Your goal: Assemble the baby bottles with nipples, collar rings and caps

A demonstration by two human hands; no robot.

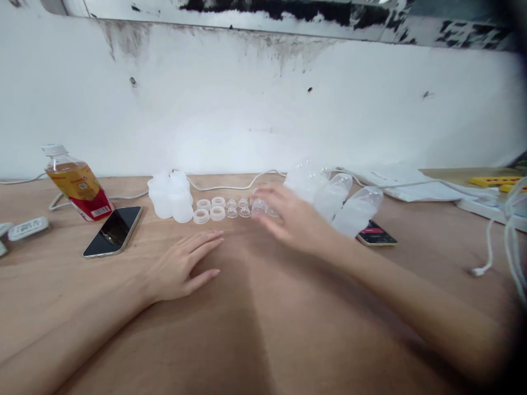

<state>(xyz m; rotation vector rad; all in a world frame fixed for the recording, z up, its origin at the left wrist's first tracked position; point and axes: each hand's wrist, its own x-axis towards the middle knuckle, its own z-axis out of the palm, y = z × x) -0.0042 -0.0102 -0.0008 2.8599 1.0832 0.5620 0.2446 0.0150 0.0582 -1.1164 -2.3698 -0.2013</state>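
Flat on the wooden table (230, 329) lies my left hand (183, 266), palm down with its fingers spread and nothing in it. My right hand (290, 216), blurred by motion, reaches over the right end of a row of small clear domed pieces (232, 208). Its thumb and fingers are apart around a clear dome (259, 206); whether they touch it cannot be made out. White rings (217, 213) sit left of the small domes. White translucent bottles (170, 196) stand further left. Several clear covers with white bases (358, 208) are behind and right of my right hand.
A drink bottle (80, 184) and a phone (113, 231) are at the left, near a white adapter (28, 229). Another phone (376, 234), a white bag (407, 184), a power strip (489, 211) and cables (513, 236) are at the right. A white wall (214, 104) rises behind.
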